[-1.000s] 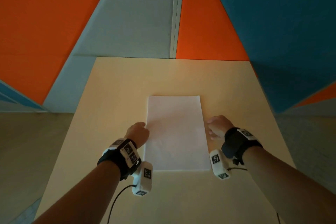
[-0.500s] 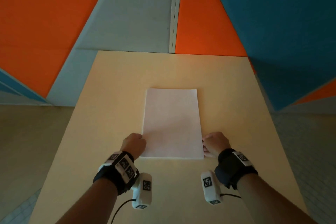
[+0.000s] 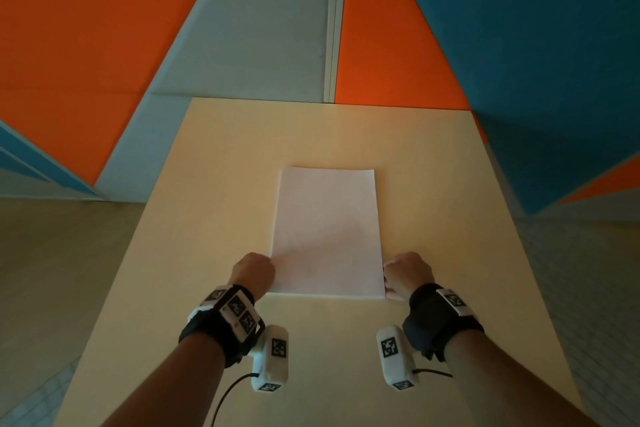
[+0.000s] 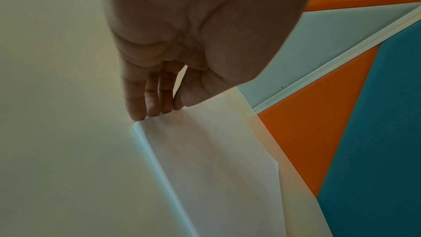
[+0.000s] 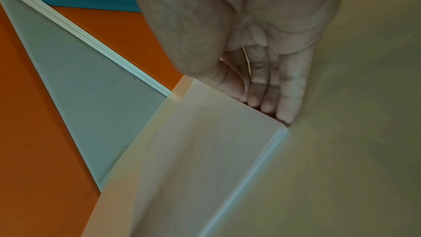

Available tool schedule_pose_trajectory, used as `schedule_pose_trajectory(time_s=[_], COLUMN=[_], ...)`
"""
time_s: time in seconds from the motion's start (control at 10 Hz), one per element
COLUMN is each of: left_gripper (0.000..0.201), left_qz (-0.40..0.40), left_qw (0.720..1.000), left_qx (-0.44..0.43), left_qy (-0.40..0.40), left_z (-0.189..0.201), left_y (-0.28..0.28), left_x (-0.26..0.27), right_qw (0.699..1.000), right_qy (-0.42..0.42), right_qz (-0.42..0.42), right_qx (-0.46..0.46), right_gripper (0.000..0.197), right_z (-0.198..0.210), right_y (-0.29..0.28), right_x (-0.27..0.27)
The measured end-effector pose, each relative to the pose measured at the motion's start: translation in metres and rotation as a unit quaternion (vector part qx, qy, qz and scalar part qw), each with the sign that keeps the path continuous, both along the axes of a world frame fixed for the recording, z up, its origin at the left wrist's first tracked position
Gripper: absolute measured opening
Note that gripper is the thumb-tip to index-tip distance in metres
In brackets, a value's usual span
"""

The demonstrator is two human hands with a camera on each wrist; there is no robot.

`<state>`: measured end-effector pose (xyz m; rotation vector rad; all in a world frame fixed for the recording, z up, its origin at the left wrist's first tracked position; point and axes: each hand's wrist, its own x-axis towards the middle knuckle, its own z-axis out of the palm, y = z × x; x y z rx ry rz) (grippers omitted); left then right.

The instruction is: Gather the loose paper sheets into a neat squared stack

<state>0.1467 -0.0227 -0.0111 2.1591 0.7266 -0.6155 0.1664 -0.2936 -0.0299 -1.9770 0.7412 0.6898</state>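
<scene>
A squared stack of white paper (image 3: 327, 232) lies lengthwise in the middle of the beige table (image 3: 221, 184). My left hand (image 3: 255, 270) is at the stack's near left corner. In the left wrist view its straight fingers (image 4: 139, 107) touch the paper (image 4: 212, 159) along the left side edge, and the thumb tip touches the top sheet's border. My right hand (image 3: 408, 272) mirrors it at the near right corner. Its straight fingers (image 5: 288, 109) press against the right side edge of the paper (image 5: 205, 150). Neither hand grips anything.
The table's far edge meets wall panels in orange (image 3: 86, 45), grey (image 3: 249, 45) and blue (image 3: 536, 45). Floor shows past the table's left and right edges. White wrist cameras (image 3: 272, 357) with cables hang under both forearms, above the table's near part.
Both hands have slid back along the stack's side edges, from about mid-length to the near corners. The stack itself lies where it was.
</scene>
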Motion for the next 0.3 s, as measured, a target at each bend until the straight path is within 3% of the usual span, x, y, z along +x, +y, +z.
schedule_pose_trajectory(time_s=[0.1, 0.2, 0.3], left_gripper=[0.031, 0.038, 0.042], left_qz=[-0.124, -0.082, -0.016], left_qw=[0.989, 0.992, 0.999], left_qx=[0.077, 0.087, 0.036], left_qy=[0.018, -0.024, -0.024], left_z=[0.010, 0.025, 0.026], left_y=[0.003, 0.001, 0.005], left_x=[-0.002, -0.005, -0.010], right_qw=[1.000, 0.998, 0.987], right_qy=[-0.004, -0.005, -0.017], right_qz=[-0.001, 0.031, 0.096], right_qx=[-0.003, -0.055, -0.128], right_gripper=[0.019, 0.019, 0.022], right_z=[0.005, 0.017, 0.026], right_y=[-0.001, 0.001, 0.002], right_x=[0.001, -0.001, -0.006])
